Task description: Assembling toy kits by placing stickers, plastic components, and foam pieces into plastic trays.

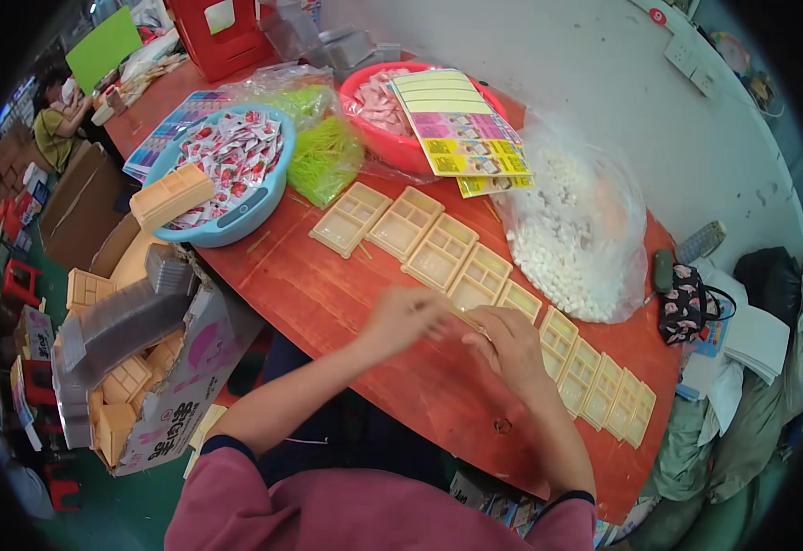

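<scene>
Beige plastic trays (442, 250) lay in a curved row across the red desk (328, 294), every compartment that could be seen standing empty. The left hand (405, 317) and right hand (508, 342) met over the middle of the row, fingers pinched together on something too small to make out. A blue bowl (236, 225) of red-and-white sachets, a bag of green sticks (324, 156) and a bag of white pellets (574, 241) sat full, so filling looked barely begun.
</scene>
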Motion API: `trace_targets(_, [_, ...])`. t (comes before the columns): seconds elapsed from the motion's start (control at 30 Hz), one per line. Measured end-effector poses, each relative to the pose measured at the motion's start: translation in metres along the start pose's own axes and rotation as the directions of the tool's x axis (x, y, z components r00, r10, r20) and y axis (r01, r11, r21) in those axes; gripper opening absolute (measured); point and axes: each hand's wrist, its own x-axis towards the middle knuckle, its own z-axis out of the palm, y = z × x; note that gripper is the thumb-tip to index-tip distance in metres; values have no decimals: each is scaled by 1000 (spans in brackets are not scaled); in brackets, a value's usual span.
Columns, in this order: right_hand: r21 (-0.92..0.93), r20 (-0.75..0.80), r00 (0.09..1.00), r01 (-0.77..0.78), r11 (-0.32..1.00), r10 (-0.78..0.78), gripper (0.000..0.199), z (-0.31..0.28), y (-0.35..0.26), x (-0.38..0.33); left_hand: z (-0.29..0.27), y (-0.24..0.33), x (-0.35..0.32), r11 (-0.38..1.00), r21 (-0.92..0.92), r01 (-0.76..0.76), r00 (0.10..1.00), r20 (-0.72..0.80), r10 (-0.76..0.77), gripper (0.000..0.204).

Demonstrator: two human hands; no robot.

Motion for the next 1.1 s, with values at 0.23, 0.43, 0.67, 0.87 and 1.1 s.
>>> trace_targets(0.23, [766,370,927,-264,585,-66,15,-29,-98,99,-134,41,63,886,286,-366,686,-561,464,31])
trace_targets(0.43, [974,139,677,39,224,-723,15,-15,-196,152,-168,37,105,547,831,-106,450,-450,771,59])
trace_targets(0.67, [987,30,806,68,143,-591,11,-26,-193,150,-133,133,136,145,895,-421,313,-7,950,25])
trace_targets(0.87, [800,592,446,-423,425,-671,8,-62,-150,188,-158,149,254,-61,988,141,911,-105,398,24])
trace_targets(1.1, [935,179,952,-87,344,-247,11,-9,-77,114,-237,81,353,-265,950,165,972,-111,208,56])
